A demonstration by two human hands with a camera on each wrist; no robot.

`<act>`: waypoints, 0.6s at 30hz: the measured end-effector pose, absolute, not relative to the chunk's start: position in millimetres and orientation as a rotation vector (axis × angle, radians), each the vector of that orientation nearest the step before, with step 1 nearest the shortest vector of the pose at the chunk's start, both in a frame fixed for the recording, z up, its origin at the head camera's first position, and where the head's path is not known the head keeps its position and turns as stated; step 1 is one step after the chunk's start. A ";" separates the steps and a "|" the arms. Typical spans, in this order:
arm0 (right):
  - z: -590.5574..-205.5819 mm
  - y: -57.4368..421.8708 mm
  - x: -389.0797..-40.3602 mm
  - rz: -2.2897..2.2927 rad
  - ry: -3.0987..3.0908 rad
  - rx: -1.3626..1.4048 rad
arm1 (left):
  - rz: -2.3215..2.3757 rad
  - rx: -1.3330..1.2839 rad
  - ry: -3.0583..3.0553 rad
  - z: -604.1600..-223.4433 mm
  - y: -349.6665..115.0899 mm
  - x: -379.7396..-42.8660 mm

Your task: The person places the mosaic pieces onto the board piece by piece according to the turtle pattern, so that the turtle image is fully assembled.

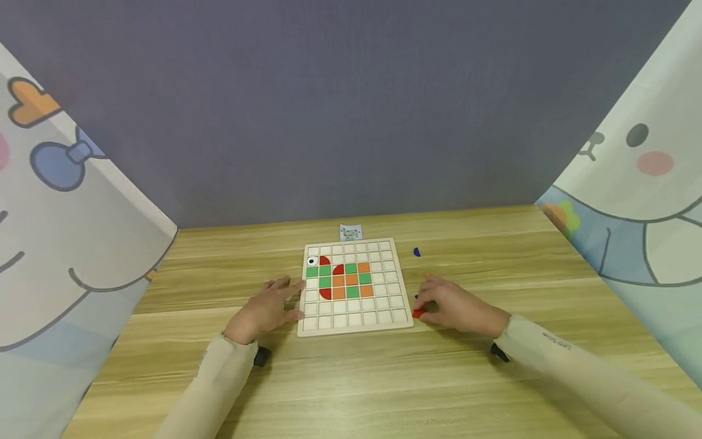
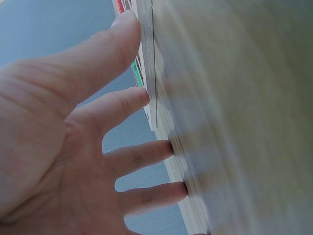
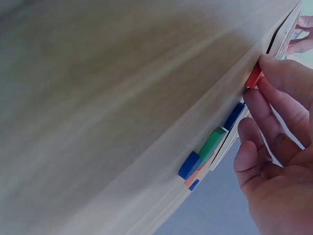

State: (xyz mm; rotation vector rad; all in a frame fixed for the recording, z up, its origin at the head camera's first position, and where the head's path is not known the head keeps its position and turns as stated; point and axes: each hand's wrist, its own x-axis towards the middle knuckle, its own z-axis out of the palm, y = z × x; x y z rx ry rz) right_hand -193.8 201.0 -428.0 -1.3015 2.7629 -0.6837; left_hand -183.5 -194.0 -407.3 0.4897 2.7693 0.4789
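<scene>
A wooden grid board (image 1: 356, 331) lies flat on the table, with green, orange and red tiles and a white eye tile (image 1: 312, 261) set in its squares. My left hand (image 1: 267, 310) rests at the board's left edge, fingers spread, thumb and index fingertip against the rim in the left wrist view. Just off the board's right edge, my right hand (image 1: 457, 305) pinches a red piece (image 3: 254, 77) between thumb and fingers, low at the tabletop. Beside that hand, the right wrist view shows a green piece (image 3: 212, 145) and several blue pieces (image 3: 190, 165) on the table.
Behind the board lies a small picture card (image 1: 351, 233). One blue piece (image 1: 417, 252) sits right of the board's far corner. A grey partition (image 1: 351, 122) rises along the table's back edge, and printed cartoon cloths (image 1: 631, 201) hang at both sides.
</scene>
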 end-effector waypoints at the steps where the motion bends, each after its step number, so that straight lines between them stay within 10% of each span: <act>1: -427.4 200.0 -193.8 -0.675 2.771 -1.285 | 0.479 0.486 2.769 -407.3 -193.9 -183.3; 18: -419.4 185.4 -208.5 -0.763 2.861 -1.114 | 0.461 0.458 2.766 -406.7 -192.0 -184.0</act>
